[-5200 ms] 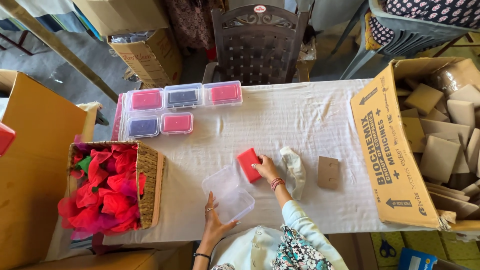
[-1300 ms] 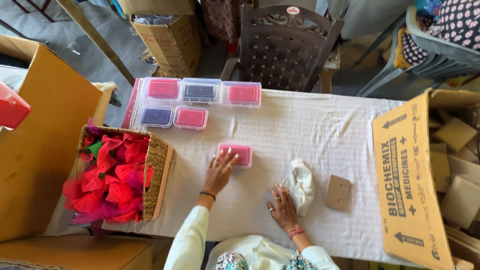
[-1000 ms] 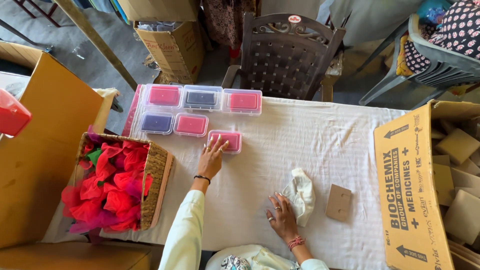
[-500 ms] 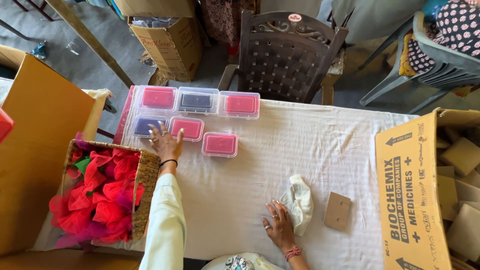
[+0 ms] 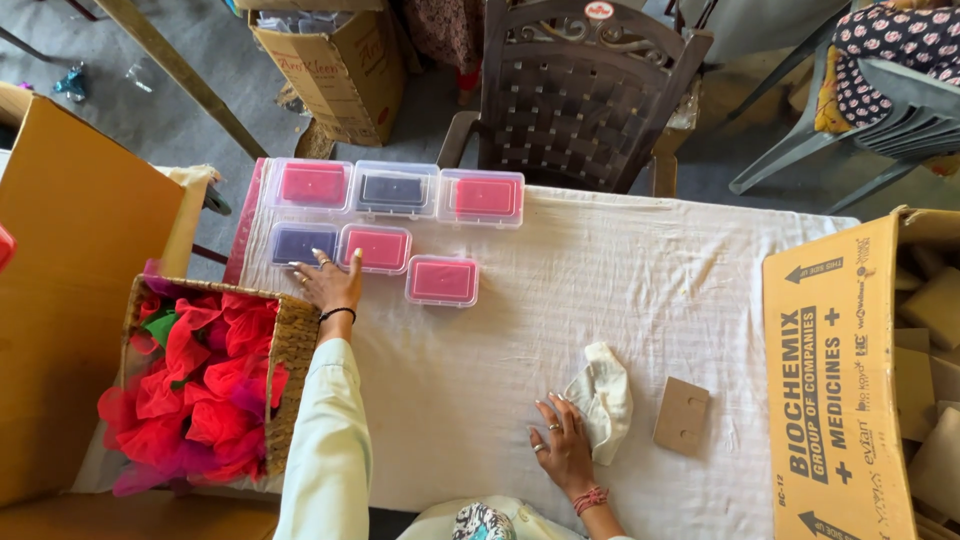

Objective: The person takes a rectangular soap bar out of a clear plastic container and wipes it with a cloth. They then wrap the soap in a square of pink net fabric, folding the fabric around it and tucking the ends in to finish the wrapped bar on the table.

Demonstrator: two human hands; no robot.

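Several clear plastic boxes with pink or dark blue pads inside lie at the far left of the white-clothed table (image 5: pixel 640 300). My left hand (image 5: pixel 328 282) reaches out with fingers spread, touching the near edges of a dark blue box (image 5: pixel 297 243) and a pink box (image 5: pixel 375 248). A further pink box (image 5: pixel 442 281) lies just right of them. My right hand (image 5: pixel 562 448) rests flat on the cloth near the front edge, fingers apart, beside a crumpled white cloth (image 5: pixel 603 398). A small brown card (image 5: pixel 682 415) lies right of it.
A woven basket (image 5: pixel 288 360) of red and pink fabric flowers sits at the left. Open cardboard boxes stand at the left (image 5: pixel 70 270) and right (image 5: pixel 850 380). A dark plastic chair (image 5: pixel 580 90) stands behind the table, another carton (image 5: pixel 335 60) beyond.
My left hand pushed the filled pink box up to the row of boxes, let it go, and moved left onto the blue and pink boxes. My right hand stayed by the white cloth.
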